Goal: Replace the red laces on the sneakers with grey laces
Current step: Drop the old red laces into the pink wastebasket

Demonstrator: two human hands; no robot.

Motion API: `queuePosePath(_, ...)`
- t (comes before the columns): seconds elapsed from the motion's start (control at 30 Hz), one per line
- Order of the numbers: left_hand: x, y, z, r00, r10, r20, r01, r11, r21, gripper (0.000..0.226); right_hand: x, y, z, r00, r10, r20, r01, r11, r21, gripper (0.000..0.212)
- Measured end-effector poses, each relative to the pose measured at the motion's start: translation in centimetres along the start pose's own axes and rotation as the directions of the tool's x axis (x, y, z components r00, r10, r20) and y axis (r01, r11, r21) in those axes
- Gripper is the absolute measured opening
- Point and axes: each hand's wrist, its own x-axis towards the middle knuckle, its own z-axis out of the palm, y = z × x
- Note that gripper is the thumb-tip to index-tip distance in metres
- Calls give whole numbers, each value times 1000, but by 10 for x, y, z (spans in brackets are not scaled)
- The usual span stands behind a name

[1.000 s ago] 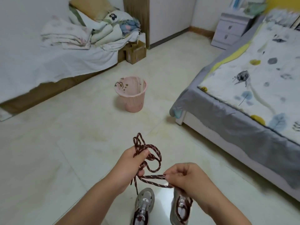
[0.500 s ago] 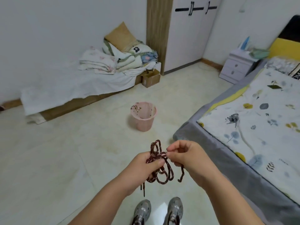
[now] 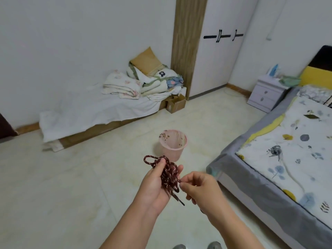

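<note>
I see the red laces (image 3: pixel 168 177) bunched in the left hand (image 3: pixel 156 184), low in the middle of the view. The palm faces up, and the fingers curl round the bundle. One loop sticks out on the far-left side above the fingertips, and one lace end w/ a dark tip hangs down toward me below the palm.

The right hand (image 3: pixel 198 188) is just right of the bundle. Its thumb and forefinger are pressed together at the edge of the laces and they seem to pinch a strand there; the other fingers are curled under. Both forearms come in from the bottom edge.

The sneakers (image 3: pixel 196 246) are at the very bottom, only the two grey toes show, so I cannot tell their lacing.

Beyond the hands, a pink bin (image 3: pixel 173 145) stands on the pale tiled floor (image 3: pixel 71 186). At right there is a bed (image 3: pixel 291 150) w/ a grey sheet and a white cover w/ a plant print. Far right, a small nightstand (image 3: pixel 267 95) is by the wall. Far left, a low mattress (image 3: pixel 100 112) w/ a white sheet carries folded blankets (image 3: pixel 142 83) and a tan pillow. A small cardboard box (image 3: pixel 176 103) sits beside it, next to the white wardrobe (image 3: pixel 215 44).
</note>
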Motion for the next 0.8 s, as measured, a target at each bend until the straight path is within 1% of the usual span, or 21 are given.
queuePosePath(0.07,6,39,-14,999,48,-21,-48,999,5,22,7,-9,31,1000,13,10,-13,999,-32,16)
queuePosePath(0.1,8,58,-22,997,74,-21,-73,996,41,22,11,-12,45,1000,25,19,-24,998,-52,17)
queuePosePath(0.17,11,94,-38,992,126,-9,-123,981,150,19,19,-21,71,999,42,31,-40,996,-86,19)
queuePosePath(0.23,14,124,-53,985,172,16,-169,942,288,14,26,-32,94,999,34,13,-33,996,-82,21)
queuePosePath(0.3,16,145,-67,980,189,59,-195,875,443,10,36,-44,114,999,-6,-32,4,999,-46,24)
queuePosePath(0.4,21,166,-87,976,160,147,-217,705,676,14,53,-65,140,995,-68,-79,72,996,55,23)
queuePosePath(0.47,24,175,-96,968,82,237,-238,602,762,14,66,-76,156,992,-82,-94,96,984,149,21)
queuePosePath(0.5,26,179,-98,957,22,290,-248,585,772,13,72,-80,163,991,-82,-104,102,975,196,20)
queuePosePath(0.53,29,183,-100,944,-36,327,-248,577,778,13,79,-83,169,990,-80,-117,106,966,234,20)
queuePosePath(0.6,38,190,-102,940,-92,330,-221,573,789,21,95,-88,178,986,-81,-145,118,955,270,19)
queuePosePath(0.63,44,194,-101,948,-82,307,-206,576,791,20,103,-89,181,985,-86,-152,127,951,283,18)
queuePosePath(0.7,61,198,-99,971,-27,236,-173,599,782,3,121,-92,186,982,-99,-160,146,939,312,17)
queuePosePath(0.8,95,204,-91,991,12,134,-106,684,722,11,151,-95,188,972,-113,-208,182,920,348,21)
